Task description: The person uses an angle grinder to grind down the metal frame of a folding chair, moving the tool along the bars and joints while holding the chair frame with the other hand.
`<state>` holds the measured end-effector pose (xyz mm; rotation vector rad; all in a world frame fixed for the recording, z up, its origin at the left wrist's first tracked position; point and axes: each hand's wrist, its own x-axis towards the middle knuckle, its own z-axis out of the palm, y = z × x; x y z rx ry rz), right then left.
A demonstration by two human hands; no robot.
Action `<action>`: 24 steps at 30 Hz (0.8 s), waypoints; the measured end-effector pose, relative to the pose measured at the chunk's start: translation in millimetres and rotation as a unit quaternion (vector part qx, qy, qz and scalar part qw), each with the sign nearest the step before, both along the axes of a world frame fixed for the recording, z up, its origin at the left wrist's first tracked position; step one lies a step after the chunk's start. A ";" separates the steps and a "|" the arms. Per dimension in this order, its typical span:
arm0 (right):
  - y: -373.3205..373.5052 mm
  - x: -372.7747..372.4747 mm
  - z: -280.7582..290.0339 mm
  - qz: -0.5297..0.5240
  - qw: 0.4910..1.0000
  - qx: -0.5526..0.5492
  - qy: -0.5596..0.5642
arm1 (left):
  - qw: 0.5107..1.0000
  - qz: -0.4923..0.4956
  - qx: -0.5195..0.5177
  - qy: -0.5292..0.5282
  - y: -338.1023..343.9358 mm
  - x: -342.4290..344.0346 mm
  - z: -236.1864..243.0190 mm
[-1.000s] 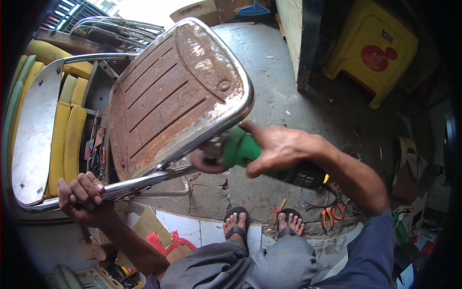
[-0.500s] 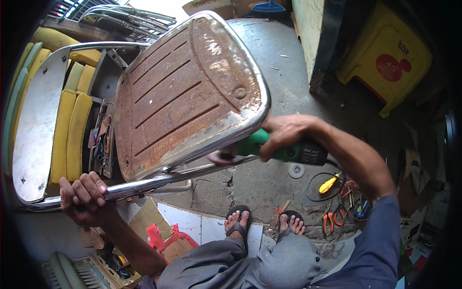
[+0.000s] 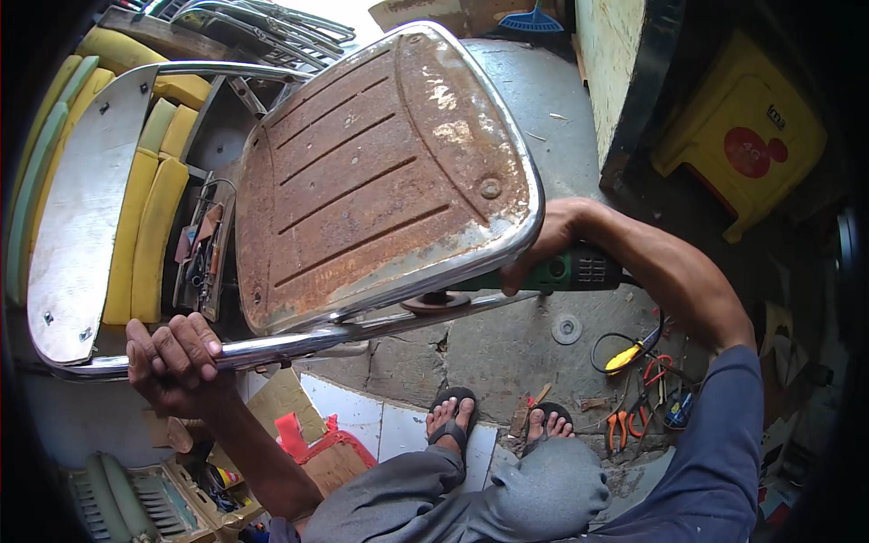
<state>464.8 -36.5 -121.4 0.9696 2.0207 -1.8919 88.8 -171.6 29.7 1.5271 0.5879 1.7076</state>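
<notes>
A chair frame of chromed tube is held up sideways in front of me. Its seat plate (image 3: 362, 181) is rusty brown with long slots, and its pale metal back panel (image 3: 86, 217) lies to the left. My left hand (image 3: 176, 362) is closed round the chrome tube (image 3: 290, 344) near the back panel. In my right hand (image 3: 561, 235) is a green angle grinder (image 3: 557, 271), partly hidden behind the seat's edge. The grinder's disc (image 3: 436, 302) is between the seat rim and the tube; whether it touches the metal I cannot tell.
Yellow cushions (image 3: 158, 240) and a tool box (image 3: 204, 253) stand at left. Pliers (image 3: 625, 425) and a yellow-handled screwdriver (image 3: 625, 357) lie on the floor at right, near the grinder's cable. A yellow plastic stool (image 3: 751, 136) is at far right. Chrome frames (image 3: 262, 32) are stacked behind.
The chair appears shifted right in view, and its left end sits slightly higher. My right hand and the grinder have moved right, with the hand now further behind the seat's edge.
</notes>
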 end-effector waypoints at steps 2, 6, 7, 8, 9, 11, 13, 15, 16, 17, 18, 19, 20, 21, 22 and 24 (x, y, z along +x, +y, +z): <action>-13.4 11.9 -0.6 -0.014 0.999 -0.048 -0.012 | 1.000 0.001 -0.007 -0.002 -3.5 0.7 -2.3; -64.1 49.2 -22.9 -0.093 0.992 0.088 0.004 | 1.000 0.004 -0.017 -0.007 -2.9 1.6 -3.7; -81.7 51.2 -18.9 -0.111 0.985 0.126 -0.032 | 1.000 0.007 -0.020 -0.009 -3.2 2.7 -5.3; -99.9 51.1 -21.4 -0.145 0.979 0.132 -0.060 | 1.000 0.010 -0.022 -0.008 -7.0 0.4 -2.6; -116.5 52.2 -26.8 -0.179 0.970 0.138 -0.088 | 1.000 0.014 -0.023 -0.005 -10.8 -2.6 0.0; -144.2 61.3 -51.0 -0.228 0.950 0.164 -0.135 | 1.000 0.002 -0.026 -0.003 -10.4 -3.0 1.2; -163.8 70.5 -94.0 -0.288 0.922 0.190 -0.177 | 0.999 -0.020 -0.025 0.003 -7.2 -0.3 1.8; -175.6 74.9 -117.0 -0.344 0.909 0.160 -0.173 | 0.999 -0.046 -0.028 0.004 -0.2 -2.6 -1.0; -179.3 72.3 -120.4 -0.360 0.906 0.143 -0.170 | 0.998 -0.045 -0.031 0.006 -0.4 -3.9 -1.1; -182.9 69.7 -122.3 -0.377 0.903 0.125 -0.167 | 0.998 -0.045 -0.034 0.008 -0.8 -4.7 -0.9; -186.6 65.3 -123.0 -0.385 0.901 0.127 -0.153 | 0.998 -0.050 -0.042 0.002 -1.8 -6.1 2.6; -188.4 57.9 -116.4 -0.380 0.906 0.125 -0.135 | 0.998 -0.051 -0.047 0.005 -2.8 -8.1 2.5; -186.9 50.7 -105.6 -0.376 0.911 0.127 -0.115 | 0.997 -0.051 -0.049 0.008 -3.3 -9.3 3.5; -186.2 46.3 -101.5 -0.372 0.915 0.128 -0.094 | 0.997 -0.050 -0.052 0.012 -3.9 -9.5 3.1; -183.3 43.7 -100.2 -0.372 0.913 0.135 -0.102 | 0.997 -0.058 -0.050 0.014 -3.3 -8.0 5.7; -179.9 55.3 -119.1 -0.375 0.906 0.152 -0.128 | 0.997 -0.064 -0.044 0.016 -2.4 -5.9 5.1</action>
